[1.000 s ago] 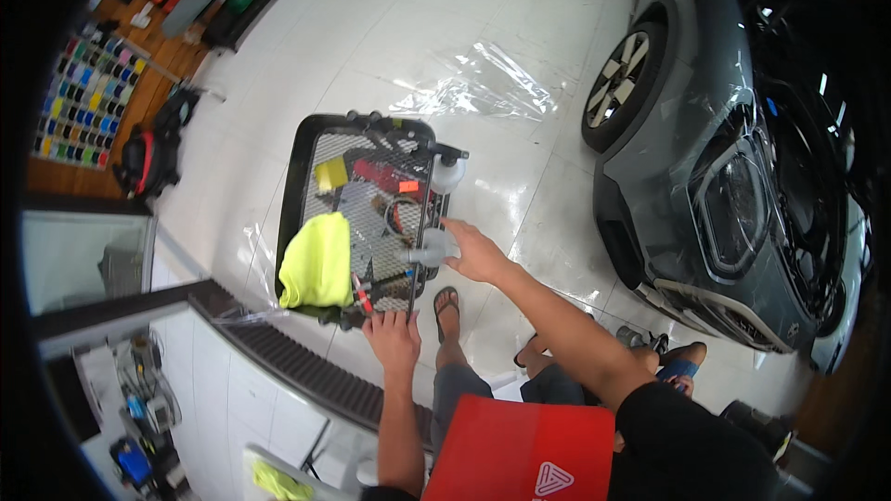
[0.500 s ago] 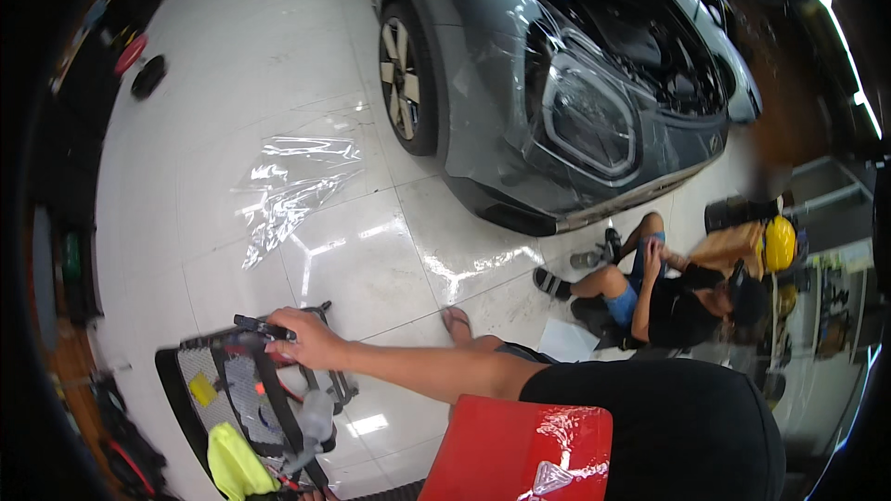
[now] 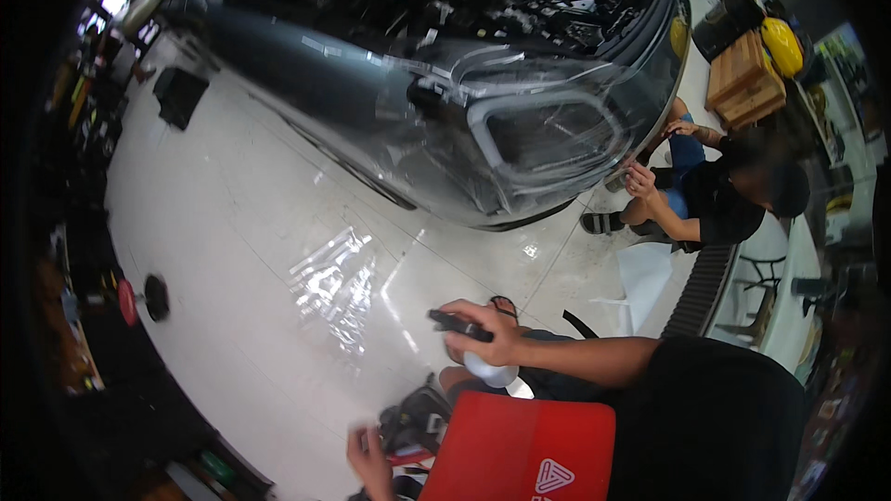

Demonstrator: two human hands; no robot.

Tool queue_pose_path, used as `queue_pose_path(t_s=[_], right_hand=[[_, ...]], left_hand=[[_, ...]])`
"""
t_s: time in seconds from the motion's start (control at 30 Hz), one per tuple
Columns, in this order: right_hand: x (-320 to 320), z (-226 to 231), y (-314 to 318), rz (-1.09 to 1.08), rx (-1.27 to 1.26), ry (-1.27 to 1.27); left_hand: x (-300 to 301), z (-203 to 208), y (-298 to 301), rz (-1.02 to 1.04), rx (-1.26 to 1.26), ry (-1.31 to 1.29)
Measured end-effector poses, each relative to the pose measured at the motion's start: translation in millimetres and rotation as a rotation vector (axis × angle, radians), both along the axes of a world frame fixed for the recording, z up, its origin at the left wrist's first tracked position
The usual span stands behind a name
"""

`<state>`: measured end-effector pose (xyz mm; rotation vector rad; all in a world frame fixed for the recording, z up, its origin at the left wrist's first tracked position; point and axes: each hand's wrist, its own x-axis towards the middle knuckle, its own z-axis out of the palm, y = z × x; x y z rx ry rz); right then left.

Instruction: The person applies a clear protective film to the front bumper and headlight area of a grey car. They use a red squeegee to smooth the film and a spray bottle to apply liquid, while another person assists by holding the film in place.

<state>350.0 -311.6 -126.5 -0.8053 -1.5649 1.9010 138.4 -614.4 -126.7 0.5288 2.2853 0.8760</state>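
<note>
My right hand [image 3: 487, 339] is closed around the neck of a spray bottle [image 3: 492, 371]; its black trigger head sticks out past the fingers and the pale, see-through body hangs below. That hand is in front of my knees, short of the car. My left hand [image 3: 369, 455] is low in the picture and smeared by motion; its fingers look stretched, with nothing visible in them. Beside it is a dark bag-like heap [image 3: 415, 422], partly covered by a red panel [image 3: 520, 441] at my front. Ahead stands a grey car [image 3: 371, 102], clear film wrinkled over its headlight [image 3: 552, 134].
At the car's front corner a co-worker in a dark top [image 3: 729, 204] sits low, hands raised near the bumper. Crumpled clear film [image 3: 339, 288] lies on the pale tiled floor. A wooden box [image 3: 742, 83] and yellow object [image 3: 782, 46] stand behind the co-worker.
My right hand has come away from the mesh cart with the spray bottle and moved right. My view has turned closer to the car. The co-worker's hands now reach toward the bumper.
</note>
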Motion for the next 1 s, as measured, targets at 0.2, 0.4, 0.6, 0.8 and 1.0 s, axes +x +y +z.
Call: queue_pose_path(t_s=[0.2, 0.4, 0.6, 0.8, 1.0], right_hand=[[-7.7, 41.0, 33.1, -0.221, 0.278, -0.132], [-31.9, 36.5, -0.4, -0.675, 0.304, -0.476], [-90.9, 44.8, -49.7, -1.147, -0.018, -0.448], [-138.5, 53.8, -100.3, -1.367, -0.178, -0.303], [-164.5, 40.4, -136.8, -1.404, 0.195, -0.374]], left_hand=[[-71.9, -87.0, 392.8, -0.255, 0.476, 0.018], [-86.0, -141.0, 468.9, -0.352, 0.656, -0.332], [-30.1, -90.5, 448.5, -0.033, 0.556, -0.528], [-28.8, -85.7, 437.8, -0.090, 0.492, -0.834], [-52.2, 19.8, 374.8, -0.512, 0.451, -0.945]])
